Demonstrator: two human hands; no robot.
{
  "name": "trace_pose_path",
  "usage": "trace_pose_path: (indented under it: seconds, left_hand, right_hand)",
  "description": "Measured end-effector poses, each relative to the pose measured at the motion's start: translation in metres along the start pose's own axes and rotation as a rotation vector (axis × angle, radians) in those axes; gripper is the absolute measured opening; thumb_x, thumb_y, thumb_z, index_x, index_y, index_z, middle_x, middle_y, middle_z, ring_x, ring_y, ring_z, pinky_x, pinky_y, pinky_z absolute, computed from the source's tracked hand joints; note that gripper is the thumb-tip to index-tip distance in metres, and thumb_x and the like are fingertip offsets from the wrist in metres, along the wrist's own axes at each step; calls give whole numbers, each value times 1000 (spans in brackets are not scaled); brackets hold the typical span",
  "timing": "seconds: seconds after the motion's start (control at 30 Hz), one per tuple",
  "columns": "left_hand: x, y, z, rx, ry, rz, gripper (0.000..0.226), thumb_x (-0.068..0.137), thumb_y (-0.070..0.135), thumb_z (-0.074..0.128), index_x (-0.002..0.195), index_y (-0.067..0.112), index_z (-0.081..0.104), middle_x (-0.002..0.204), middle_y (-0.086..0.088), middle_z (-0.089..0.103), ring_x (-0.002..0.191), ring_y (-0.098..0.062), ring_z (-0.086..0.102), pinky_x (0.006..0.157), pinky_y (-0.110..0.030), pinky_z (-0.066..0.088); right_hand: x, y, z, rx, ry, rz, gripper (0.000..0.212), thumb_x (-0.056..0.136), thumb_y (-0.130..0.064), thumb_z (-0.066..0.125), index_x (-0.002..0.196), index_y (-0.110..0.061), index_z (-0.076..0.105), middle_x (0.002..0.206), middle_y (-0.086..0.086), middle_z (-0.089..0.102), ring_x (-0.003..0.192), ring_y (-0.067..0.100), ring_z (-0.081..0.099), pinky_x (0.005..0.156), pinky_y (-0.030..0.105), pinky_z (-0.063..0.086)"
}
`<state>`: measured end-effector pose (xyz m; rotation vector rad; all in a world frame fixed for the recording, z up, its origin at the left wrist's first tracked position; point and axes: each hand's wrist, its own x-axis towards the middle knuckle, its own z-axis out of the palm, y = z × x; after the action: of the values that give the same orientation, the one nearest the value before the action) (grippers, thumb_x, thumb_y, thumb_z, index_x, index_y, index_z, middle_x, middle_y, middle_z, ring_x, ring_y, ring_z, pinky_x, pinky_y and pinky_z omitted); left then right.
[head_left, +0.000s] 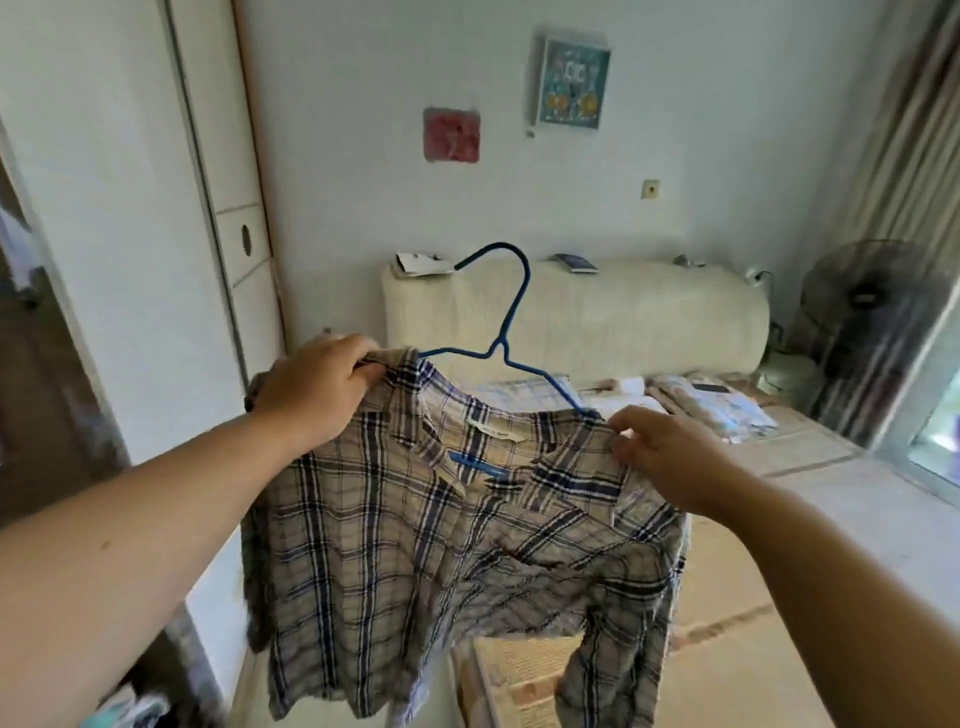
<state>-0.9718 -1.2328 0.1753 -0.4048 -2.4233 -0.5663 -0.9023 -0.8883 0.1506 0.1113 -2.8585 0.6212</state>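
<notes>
A beige and navy plaid shirt hangs in the air in front of me on a blue wire hanger. The hanger's hook points up and left, and its bottom bar shows through the open collar. My left hand grips the shirt's left shoulder, fingers curled over the fabric near the collar. My right hand pinches the right shoulder where the hanger's arm goes under the cloth. The shirt's lower part and sleeves hang loose.
A bed with a woven mat lies behind the shirt, with a cream padded headboard and folded cloths near it. A white wardrobe stands at left. A floor fan and a curtain are at right.
</notes>
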Motion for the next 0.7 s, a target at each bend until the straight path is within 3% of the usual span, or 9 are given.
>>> trace_pose_path:
  seconds: [0.13,0.3,0.4,0.47,0.57,0.7]
  left_hand:
    - [-32,68,28,-53,-95,54,21,93,34,55,107,21,64,99,-8,60,90,-29,55,61,-31,27]
    - [-81,155,66,-93,-241,137,21,93,35,54,106,22,63,101,-7,59,97,-31,56,69,-34,36]
    - [-106,206,90,-167,-377,203,17,93,32,54,99,18,62,91,-4,52,93,-30,54,70,-34,36]
    - [-118,238,104,-190,-458,240,14,94,32,52,94,20,59,91,-4,52,92,-28,52,71,-34,36]
    - [-134,289,124,-217,-541,308,10,94,33,51,90,25,56,94,-5,57,90,-25,50,71,-34,36]
    - [-151,343,151,-243,-642,355,20,95,36,49,105,23,62,102,-6,59,94,-27,52,77,-36,42]
  right_hand:
    - [-81,47,-15,51,-43,111,12,90,-26,56,89,-37,55,82,3,61,76,22,57,69,33,46]
    - [-195,97,-44,114,-153,273,6,93,-19,54,92,-25,57,70,-2,58,58,10,51,53,20,41]
    - [-259,123,-68,157,-232,390,7,92,-17,56,92,-23,59,65,-7,57,46,-4,52,42,7,37]
    - [-294,138,-83,201,-272,500,13,91,-18,57,88,-31,59,66,-7,59,47,-4,54,42,10,41]
    - [-340,161,-103,257,-317,666,12,92,-19,56,91,-30,60,69,-3,61,57,8,57,47,22,48]
    - [-388,189,-123,369,-327,832,16,93,-15,54,90,-28,62,58,-9,65,47,6,59,43,21,45]
